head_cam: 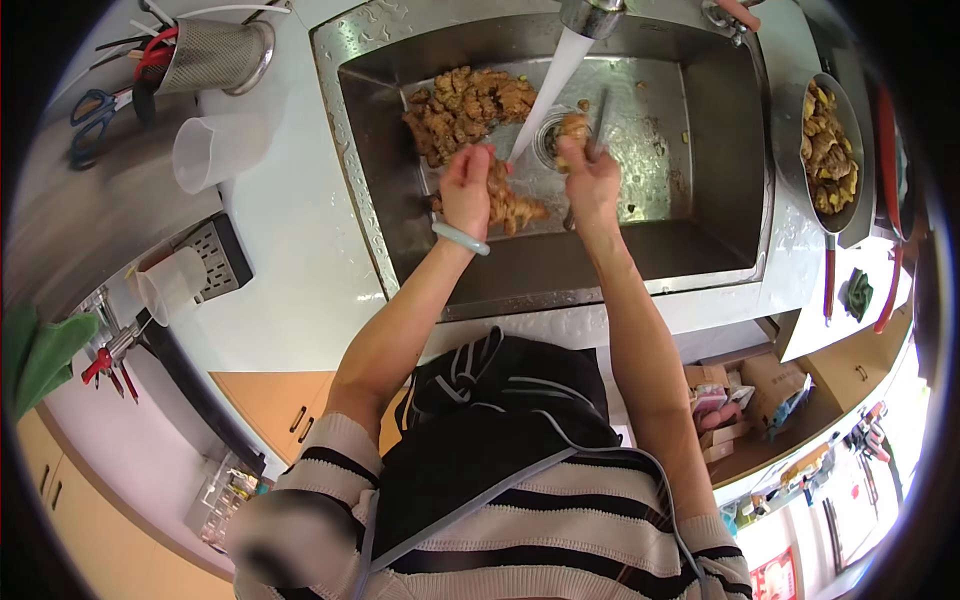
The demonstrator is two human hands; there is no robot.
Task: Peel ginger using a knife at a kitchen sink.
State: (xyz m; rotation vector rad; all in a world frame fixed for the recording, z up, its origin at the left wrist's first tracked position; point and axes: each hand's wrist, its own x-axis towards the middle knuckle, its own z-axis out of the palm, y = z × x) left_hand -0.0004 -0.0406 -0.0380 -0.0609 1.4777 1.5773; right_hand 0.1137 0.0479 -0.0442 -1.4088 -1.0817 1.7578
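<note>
A steel sink (724, 150) lies before me, with a heap of ginger root (472, 101) at its left. My right hand (592, 191) grips a small piece of ginger (574, 127) along with a thin metal blade (602, 112), likely a knife. That hand is beside the drain strainer (550, 139). Left of the water stream (555, 82), my left hand (466, 187) has its fingers curled together; whether it holds anything is hidden. Against that hand's right side lies a knobbly ginger root (517, 206). A pale bangle circles my left wrist.
The tap (592, 15) runs at the sink's far edge. To the right, a long-handled pan (787, 142) holds several ginger pieces (831, 154). On the left counter are a perforated steel utensil holder (217, 56), blue-handled scissors (94, 116) and a translucent plastic cup (217, 150).
</note>
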